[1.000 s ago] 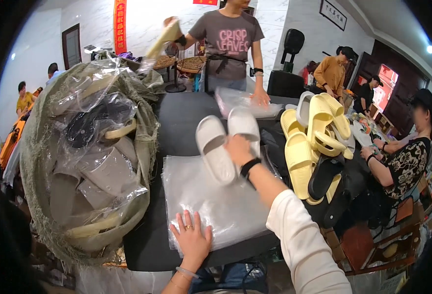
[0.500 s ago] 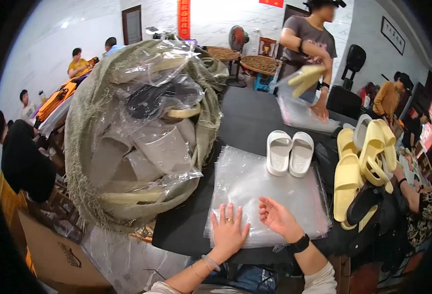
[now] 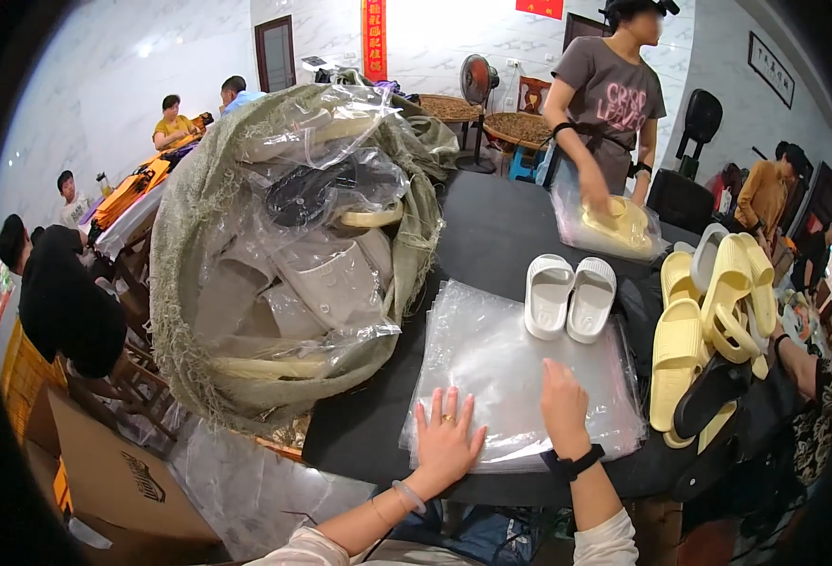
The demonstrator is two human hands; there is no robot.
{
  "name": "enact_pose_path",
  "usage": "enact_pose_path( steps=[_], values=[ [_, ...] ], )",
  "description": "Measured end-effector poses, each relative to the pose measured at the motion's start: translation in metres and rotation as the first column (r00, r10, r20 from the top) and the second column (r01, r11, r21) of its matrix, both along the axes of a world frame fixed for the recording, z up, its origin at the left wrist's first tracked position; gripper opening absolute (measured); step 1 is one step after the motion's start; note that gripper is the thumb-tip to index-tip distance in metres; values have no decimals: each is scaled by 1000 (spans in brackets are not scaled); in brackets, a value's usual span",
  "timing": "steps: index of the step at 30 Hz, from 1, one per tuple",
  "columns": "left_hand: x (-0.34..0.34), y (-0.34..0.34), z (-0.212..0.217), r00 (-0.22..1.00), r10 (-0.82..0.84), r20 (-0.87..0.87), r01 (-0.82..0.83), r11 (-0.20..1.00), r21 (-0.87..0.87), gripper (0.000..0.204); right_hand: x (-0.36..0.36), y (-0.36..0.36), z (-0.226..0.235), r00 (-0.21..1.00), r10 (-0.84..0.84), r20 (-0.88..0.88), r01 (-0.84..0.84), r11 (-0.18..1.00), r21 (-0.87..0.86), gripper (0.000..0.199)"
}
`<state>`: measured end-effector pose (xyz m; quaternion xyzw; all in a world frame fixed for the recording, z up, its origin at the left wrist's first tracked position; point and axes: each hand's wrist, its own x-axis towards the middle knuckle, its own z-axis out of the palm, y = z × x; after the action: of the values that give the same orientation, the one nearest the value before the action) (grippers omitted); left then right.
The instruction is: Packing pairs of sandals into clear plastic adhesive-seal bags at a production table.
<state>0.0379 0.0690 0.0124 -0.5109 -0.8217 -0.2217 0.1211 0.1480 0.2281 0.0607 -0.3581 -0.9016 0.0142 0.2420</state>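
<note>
A stack of clear plastic bags (image 3: 491, 377) lies in front of me on the black tabletop (image 3: 491, 217). My left hand (image 3: 449, 436) rests flat on its near left part, fingers spread, a ring on one finger. Over the right side of the stack is my right hand (image 3: 565, 406), closed with the fingers curled down; whatever they may pinch is hidden. A pair of white slide sandals, the left slide (image 3: 549, 297) and the right slide (image 3: 591, 300), stands side by side on the far part of the stack, beyond my right hand.
A big woven sack (image 3: 185, 349) with bagged slippers stands at left. Yellow slides (image 3: 677, 354) and a black slide (image 3: 713, 391) are piled at right. Across the table a person (image 3: 614, 104) handles a bagged yellow slipper (image 3: 620, 226). An open cardboard box (image 3: 128, 481) is lower left.
My right hand has turned over and closed, shifting slightly right over the bags. My left hand stays flat. The person opposite has lowered the yellow slippers onto the bags there.
</note>
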Motion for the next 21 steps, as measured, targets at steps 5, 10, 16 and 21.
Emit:
enact_pose_path(
  steps=[5, 10, 16, 21],
  values=[
    [-5, -2, 4, 999, -52, 10, 52, 997, -55, 54, -2, 3, -43, 981, 34, 189, -31, 999, -15, 21],
    [-52, -3, 116, 958, -227, 177, 222, 974, 48, 48, -4, -6, -47, 968, -8, 253, 14, 1000, -20, 32],
    [-188, 42, 227, 628, -384, 677, -296, 687, 664, 82, 0, -3, -52, 970, -21, 242, 14, 999, 30, 38],
    [-284, 50, 241, 374, -308, 875, -528, 705, 474, 81, -2, -2, -53, 968, -18, 250, 21, 1000, -10, 38]
  ],
)
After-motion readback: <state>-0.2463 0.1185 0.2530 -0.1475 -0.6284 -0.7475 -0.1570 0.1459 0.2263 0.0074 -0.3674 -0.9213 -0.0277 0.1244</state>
